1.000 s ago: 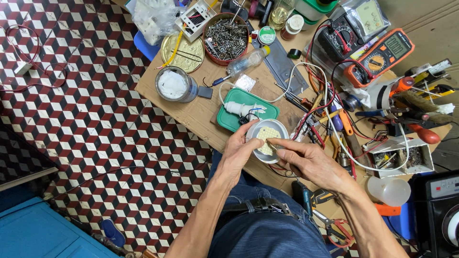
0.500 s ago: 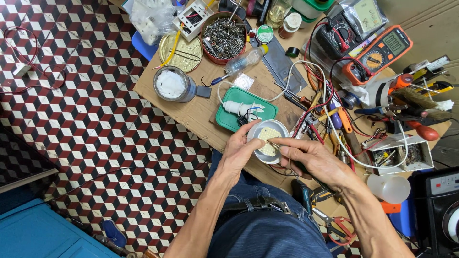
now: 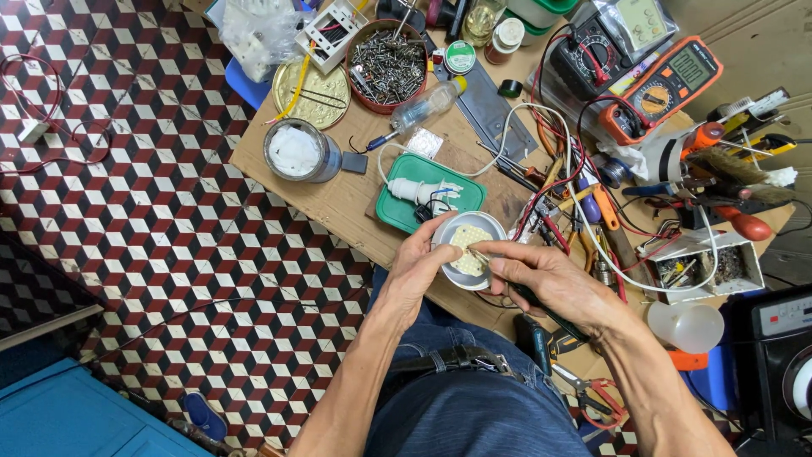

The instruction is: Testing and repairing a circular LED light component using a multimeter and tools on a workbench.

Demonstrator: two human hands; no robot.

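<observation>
your left hand (image 3: 419, 271) was curled around a round white lamp part (image 3: 468, 239), holding it by its rim just over the near edge of the wooden table (image 3: 338, 203). your right hand (image 3: 541, 275) was pinched shut on a thin tool (image 3: 541, 306) with a dark handle, and its tip touched the pale yellow board with small dots inside the lamp part.

it looked like the job was in the middle. the lamp was already open, because its clear dome cover (image 3: 692, 326) sat apart on your right. the white socket piece (image 3: 423, 192) lay on the green tray (image 3: 397, 216) just behind your hands, not joined to the lamp part. so the inside work seemed not done yet, and the pieces had yet to go back together.

there was not much room. wires, screwdrivers and pliers lay in a crowd just to the right of your hands, and the green tray was close in front. the table edge ran right under your wrists, so a small piece could have dropped onto your lap or the checked floor (image 3: 127, 211). the open side was on your left, where the table had bare wood near the tin of white stuff (image 3: 296, 151).
</observation>
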